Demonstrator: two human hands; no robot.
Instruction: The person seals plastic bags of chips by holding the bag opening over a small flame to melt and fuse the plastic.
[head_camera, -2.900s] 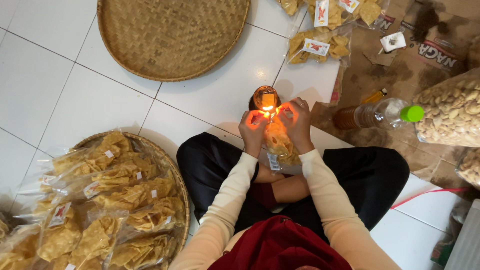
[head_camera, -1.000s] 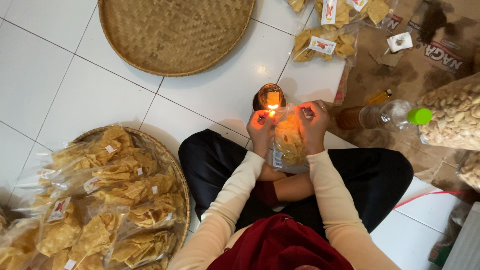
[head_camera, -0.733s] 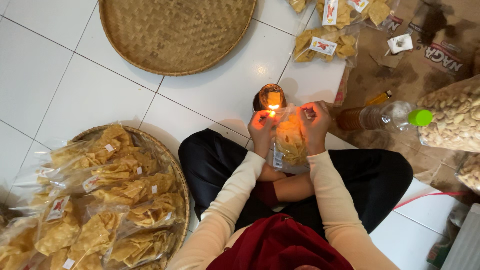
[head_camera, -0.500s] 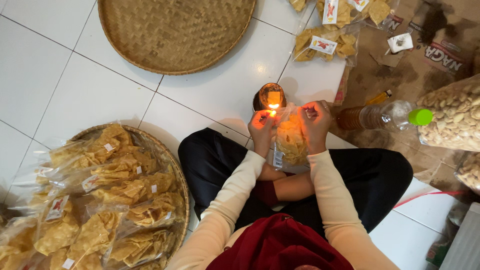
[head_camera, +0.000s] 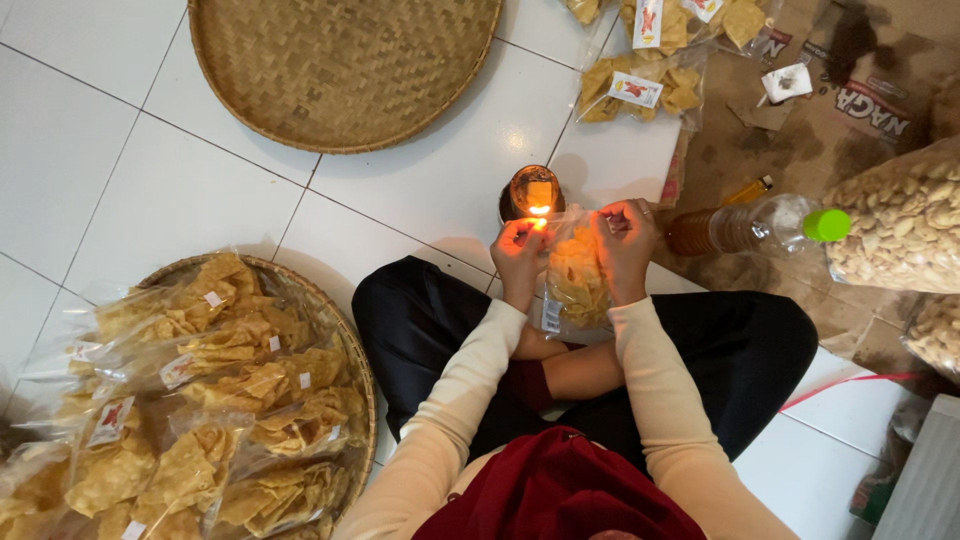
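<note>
The round woven tray (head_camera: 345, 70) at twelve o'clock is cut by the top edge, and the tray of filled chip bags (head_camera: 345, 350) at eight o'clock runs off the left and bottom edges. At two and three o'clock the big bag of pale crackers (head_camera: 895, 225) is clipped by the right edge, and the chip packets (head_camera: 660, 60) by the top. The open end of the small chip bag (head_camera: 575, 280) is hidden between the left hand (head_camera: 520, 255) and the right hand (head_camera: 625, 240), too small and glare-washed beside the flame (head_camera: 538, 210) to tell how it is pinched.

Clear chip packet (head_camera: 577, 280) at centre, labelled packets (white-and-red labels) heaped in left tray (head_camera: 190, 400), more packets (head_camera: 640, 85) top right
</note>
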